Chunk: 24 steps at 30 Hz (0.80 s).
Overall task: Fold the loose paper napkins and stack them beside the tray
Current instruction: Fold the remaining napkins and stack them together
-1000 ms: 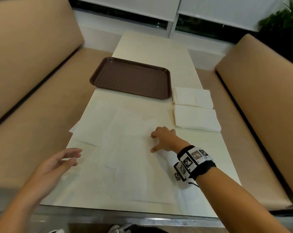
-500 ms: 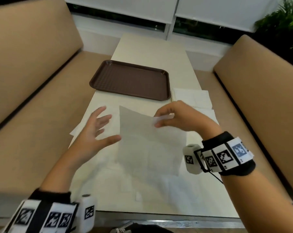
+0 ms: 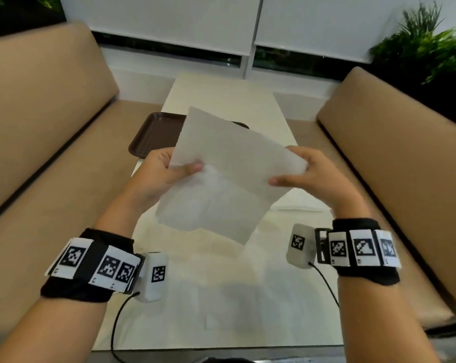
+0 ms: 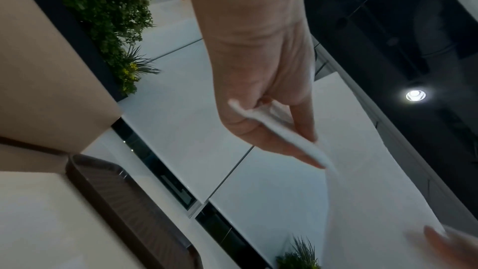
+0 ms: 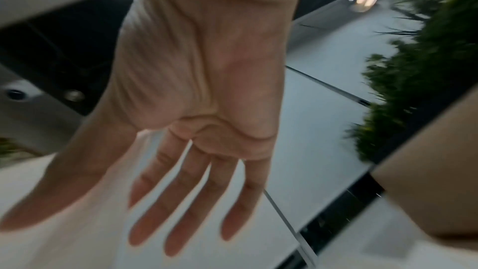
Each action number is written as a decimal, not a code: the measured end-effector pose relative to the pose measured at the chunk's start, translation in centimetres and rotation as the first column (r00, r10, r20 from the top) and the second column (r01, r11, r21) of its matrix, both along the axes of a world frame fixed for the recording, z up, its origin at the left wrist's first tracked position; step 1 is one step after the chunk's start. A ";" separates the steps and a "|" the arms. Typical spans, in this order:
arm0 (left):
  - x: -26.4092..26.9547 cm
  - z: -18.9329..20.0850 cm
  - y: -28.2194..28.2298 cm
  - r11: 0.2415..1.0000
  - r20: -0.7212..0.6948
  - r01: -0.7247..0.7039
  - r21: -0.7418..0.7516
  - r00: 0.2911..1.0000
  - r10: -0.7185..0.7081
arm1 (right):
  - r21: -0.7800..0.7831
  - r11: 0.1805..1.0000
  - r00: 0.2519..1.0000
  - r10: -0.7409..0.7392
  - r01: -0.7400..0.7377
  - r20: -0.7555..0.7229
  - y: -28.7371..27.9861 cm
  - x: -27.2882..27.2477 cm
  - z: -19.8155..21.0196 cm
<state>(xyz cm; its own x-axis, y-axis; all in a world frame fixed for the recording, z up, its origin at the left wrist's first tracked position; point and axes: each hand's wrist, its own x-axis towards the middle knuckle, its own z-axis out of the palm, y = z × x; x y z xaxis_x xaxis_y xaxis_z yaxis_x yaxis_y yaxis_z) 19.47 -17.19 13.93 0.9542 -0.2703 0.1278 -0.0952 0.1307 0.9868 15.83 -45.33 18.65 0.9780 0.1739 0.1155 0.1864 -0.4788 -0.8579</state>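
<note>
Two raised hands, left hand [image 3: 161,171] and right hand [image 3: 310,174] pinching napkin [image 3: 221,184] edges

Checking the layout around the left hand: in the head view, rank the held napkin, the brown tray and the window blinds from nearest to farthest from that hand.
1. Napkin: pinched by the left hand itself.
2. Tray: on the table just beyond that hand.
3. Window blinds: at the far wall, past the table's end.
</note>
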 end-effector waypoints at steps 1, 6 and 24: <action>0.0 0.3 0.0 1.000 0.002 0.000 -0.010 1.000 0.000 | 0.094 0.995 1.000 -0.013 0.013 0.001 0.2 -0.2 -1.3; -0.1 0.7 -0.2 0.997 -0.009 -0.035 -0.062 0.999 0.035 | 0.401 0.915 0.999 -0.043 0.035 0.013 1.8 -0.2 -5.6; -0.7 0.8 2.7 0.976 0.036 0.037 0.214 0.998 -0.045 | 0.473 0.879 0.996 -0.082 0.061 0.025 1.5 0.2 -6.7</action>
<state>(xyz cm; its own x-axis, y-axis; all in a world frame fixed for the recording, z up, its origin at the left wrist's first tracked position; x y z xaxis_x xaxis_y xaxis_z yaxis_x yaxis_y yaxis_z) 18.76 -14.49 14.76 0.9370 -0.3342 0.1014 -0.1344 -0.0772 0.9879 16.08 -43.87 11.97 0.9780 0.0181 0.2080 0.2085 -0.0329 -0.9775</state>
